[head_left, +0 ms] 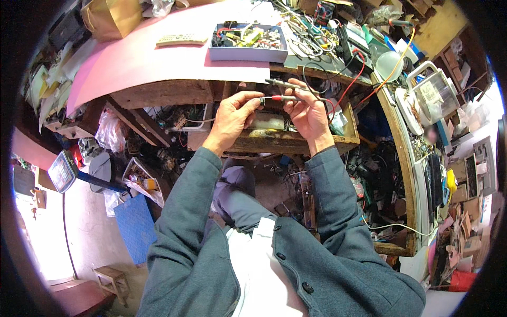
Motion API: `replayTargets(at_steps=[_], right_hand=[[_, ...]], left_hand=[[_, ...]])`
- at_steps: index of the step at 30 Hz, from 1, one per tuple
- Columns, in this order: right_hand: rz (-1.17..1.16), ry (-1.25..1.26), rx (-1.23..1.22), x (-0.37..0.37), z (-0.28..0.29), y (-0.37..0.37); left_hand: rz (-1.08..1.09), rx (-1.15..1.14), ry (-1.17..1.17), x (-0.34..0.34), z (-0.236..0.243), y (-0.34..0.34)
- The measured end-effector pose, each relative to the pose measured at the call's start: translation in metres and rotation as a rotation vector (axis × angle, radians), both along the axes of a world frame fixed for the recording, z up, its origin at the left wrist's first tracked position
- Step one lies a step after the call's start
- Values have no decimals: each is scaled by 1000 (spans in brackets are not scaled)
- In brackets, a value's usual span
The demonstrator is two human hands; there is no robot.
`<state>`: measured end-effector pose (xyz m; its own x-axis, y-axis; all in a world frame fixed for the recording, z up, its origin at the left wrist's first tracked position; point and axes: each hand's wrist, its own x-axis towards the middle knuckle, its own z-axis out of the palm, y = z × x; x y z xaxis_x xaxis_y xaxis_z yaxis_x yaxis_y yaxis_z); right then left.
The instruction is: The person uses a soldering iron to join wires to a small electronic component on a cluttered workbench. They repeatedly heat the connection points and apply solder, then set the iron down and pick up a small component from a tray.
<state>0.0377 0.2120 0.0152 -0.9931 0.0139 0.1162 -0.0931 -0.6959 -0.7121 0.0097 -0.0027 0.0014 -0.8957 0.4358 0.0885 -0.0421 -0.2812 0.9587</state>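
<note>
Above the open wooden drawer [317, 141], my left hand [235, 117] pinches a small metallic part [261, 100] between thumb and forefinger. My right hand [310, 113] holds two test probes side by side, like chopsticks. The red probe [282, 98] points left, its thin tip at or very near the small part; I cannot tell if it touches. Slightly farther away, the black probe [281, 83] also points left, apart from the part. A red lead [344, 95] and a black lead [334, 75] curve from my right hand toward the back right of the bench.
A blue box [248, 55] of small components stands on the pink-covered bench [132, 63], beside a beige keypad device [181, 40]. Tangled cables and tools [306, 31] crowd the back right. A clear plastic container [435, 98] sits at right. Left, a platform scale [134, 227] stands on the floor.
</note>
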Motion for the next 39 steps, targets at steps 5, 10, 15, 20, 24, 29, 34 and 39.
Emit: replayTargets(at_steps=[5, 10, 15, 20, 24, 29, 34, 39], right_hand=[[-21, -72, -91, -3, -4, 2], [-89, -158, -12, -4, -10, 2], [-56, -145, 49, -4, -6, -1], [-102, -138, 71, -7, -11, -1], [-98, -135, 76, -9, -14, -2], [-112, -130, 70, -7, -12, -3], [-108, -149, 49, -4, -8, -4], [-123, -159, 139, -4, -9, -6]], left_hand=[[-17, -5, 15, -1, -1, -1], [-49, -39, 24, -1, 0, -1], [-90, -23, -23, -3, -1, -3], [-95, -18, -21, -1, 1, -3], [-103, -24, -25, -3, -1, -2], [-108, -47, -7, -3, -1, -2], [-115, -47, -22, -4, -1, -4], [-87, -60, -23, 0, 3, -1]])
